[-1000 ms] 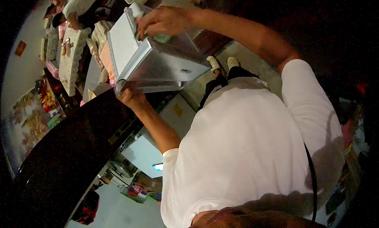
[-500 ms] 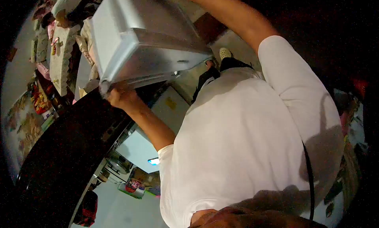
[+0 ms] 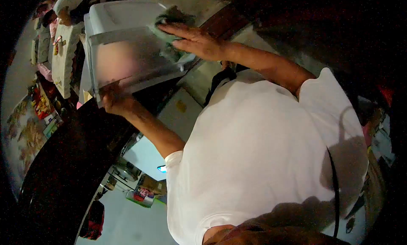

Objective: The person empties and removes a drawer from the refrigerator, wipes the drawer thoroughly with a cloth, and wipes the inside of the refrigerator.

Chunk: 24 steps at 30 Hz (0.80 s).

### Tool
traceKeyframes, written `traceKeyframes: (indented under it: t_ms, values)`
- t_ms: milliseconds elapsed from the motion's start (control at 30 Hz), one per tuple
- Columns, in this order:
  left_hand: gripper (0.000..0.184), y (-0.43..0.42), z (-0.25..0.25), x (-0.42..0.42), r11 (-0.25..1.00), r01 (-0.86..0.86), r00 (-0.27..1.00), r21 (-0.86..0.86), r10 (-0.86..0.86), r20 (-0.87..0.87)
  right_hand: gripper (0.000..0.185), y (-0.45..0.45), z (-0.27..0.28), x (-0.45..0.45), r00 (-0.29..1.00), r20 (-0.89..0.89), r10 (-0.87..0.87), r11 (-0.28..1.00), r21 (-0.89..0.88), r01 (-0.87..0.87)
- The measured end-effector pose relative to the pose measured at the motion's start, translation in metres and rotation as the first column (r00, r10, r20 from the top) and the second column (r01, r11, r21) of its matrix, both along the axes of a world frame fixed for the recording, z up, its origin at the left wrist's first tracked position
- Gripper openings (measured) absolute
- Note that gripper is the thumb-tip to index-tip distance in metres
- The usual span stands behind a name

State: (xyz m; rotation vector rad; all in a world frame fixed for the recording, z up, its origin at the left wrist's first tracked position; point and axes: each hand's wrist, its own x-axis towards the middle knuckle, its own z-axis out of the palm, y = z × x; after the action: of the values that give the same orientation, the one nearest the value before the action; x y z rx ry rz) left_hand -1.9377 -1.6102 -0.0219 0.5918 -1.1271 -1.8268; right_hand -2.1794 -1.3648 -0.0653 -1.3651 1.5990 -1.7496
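Translucent box held by its corner, cloth against its side

The box (image 3: 143,48) is thin, smooth plastic, pale and cloudy, with straight edges and a whiter, rounded wall at the top. The cloth (image 3: 175,17) is dull green, soft and crumpled. Below them the counter (image 3: 63,139) is dark and glossy.

The box sits tilted by the counter's upper end, overlapping its edge in view; whether it touches there, I cannot tell.

The left arm reaches forward, the left hand (image 3: 116,103) curled tight around the box's lower left corner. The right arm bends across, the right hand (image 3: 201,41) laid over the cloth at the box's right side, fingers long and slightly parted; whether they pinch or merely press it, I cannot tell
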Motion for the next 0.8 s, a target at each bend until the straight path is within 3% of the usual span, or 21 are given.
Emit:
traceKeyframes:
  t_ms: [67, 133, 167, 233, 300, 367, 400, 433, 467, 533, 567, 633, 667, 700, 733, 767, 800]
  values:
    - [0.044, 0.009, -0.001, -0.021, 0.999, -0.005, 0.999, -0.04, 0.004, -0.032, 0.054, -0.021, 0.025, -0.007, 0.995, -0.091, -0.036, 0.998, -0.051, 0.031]
    - [0.042, 0.027, -0.002, -0.027, 0.995, -0.093, 0.994, -0.026, 0.094, 0.053, 0.053, -0.051, 0.043, -0.019, 0.924, -0.324, -0.201, 0.973, -0.171, 0.152]
    - [0.047, 0.028, -0.008, -0.024, 0.996, -0.022, 0.993, -0.087, 0.032, 0.112, 0.053, -0.053, 0.065, -0.029, 0.927, -0.32, -0.194, 0.975, -0.169, 0.146]
    - [0.053, 0.026, -0.016, -0.027, 0.988, 0.049, 0.985, -0.145, -0.024, 0.171, 0.054, -0.055, 0.099, -0.046, 0.959, -0.282, 0.007, 0.998, -0.065, -0.026]
    - [0.051, 0.026, -0.015, -0.033, 0.953, 0.303, 0.943, 0.0, -0.299, -0.144, 0.055, -0.052, 0.094, -0.05, 0.982, -0.159, 0.098, 0.995, -0.003, -0.1]
    - [0.05, 0.036, -0.011, -0.036, 0.903, 0.428, 0.865, 0.046, -0.394, -0.311, 0.055, -0.035, 0.065, -0.056, 0.989, 0.059, 0.134, 0.989, 0.053, -0.137]
    - [0.047, 0.055, 0.002, -0.047, 0.978, 0.195, 0.972, 0.071, -0.183, -0.147, 0.056, -0.026, 0.047, -0.06, 0.975, 0.164, 0.149, 0.984, 0.076, -0.163]
    - [0.044, 0.065, 0.01, -0.052, 0.997, -0.054, 0.998, 0.055, 0.053, 0.023, 0.056, -0.018, 0.029, -0.063, 0.95, 0.267, 0.163, 0.976, 0.097, -0.195]
    - [0.044, 0.064, 0.013, -0.051, 0.996, -0.072, 0.997, 0.054, 0.071, 0.024, 0.057, -0.005, 0.01, -0.064, 0.944, 0.302, 0.136, 0.968, 0.164, -0.192]
    - [0.041, 0.057, 0.015, -0.047, 0.979, -0.133, 0.979, -0.153, 0.153, 0.131, 0.06, 0.023, -0.033, -0.064, 0.957, 0.287, 0.036, 0.93, 0.342, -0.138]
    - [0.041, 0.054, 0.017, -0.045, 0.978, -0.139, 0.979, -0.157, 0.16, 0.13, 0.061, 0.032, -0.06, -0.061, 0.935, 0.354, 0.004, 0.905, 0.396, -0.154]
    - [0.037, 0.048, 0.021, -0.045, 0.936, -0.121, 0.961, -0.331, 0.195, 0.198, 0.063, 0.028, -0.072, -0.06, 0.91, 0.413, -0.039, 0.881, 0.443, -0.164]
    - [0.037, 0.046, 0.023, -0.043, 0.935, -0.114, 0.963, -0.335, 0.187, 0.195, 0.065, 0.021, -0.063, -0.052, 0.834, 0.514, -0.202, 0.839, 0.53, -0.124]
    - [0.034, 0.044, 0.019, -0.037, 0.873, -0.113, 0.886, -0.474, 0.304, 0.349, 0.068, 0.017, -0.058, -0.051, 0.726, 0.583, -0.365, 0.784, 0.613, -0.099]
    - [0.034, 0.037, 0.011, -0.027, 0.898, -0.121, 0.893, -0.422, 0.284, 0.349, 0.068, 0.013, -0.073, -0.06, 0.724, 0.581, -0.371, 0.789, 0.608, -0.084]
    - [0.033, 0.029, 0.002, -0.017, 0.921, -0.129, 0.899, -0.369, 0.265, 0.347, 0.072, 0.004, -0.1, -0.076, 0.695, 0.682, -0.226, 0.863, 0.471, -0.181]
    - [0.033, 0.026, 0.0, -0.013, 0.939, -0.139, 0.906, -0.314, 0.248, 0.344, 0.076, -0.008, -0.093, -0.086, 0.647, 0.722, -0.245, 0.847, 0.484, -0.22]
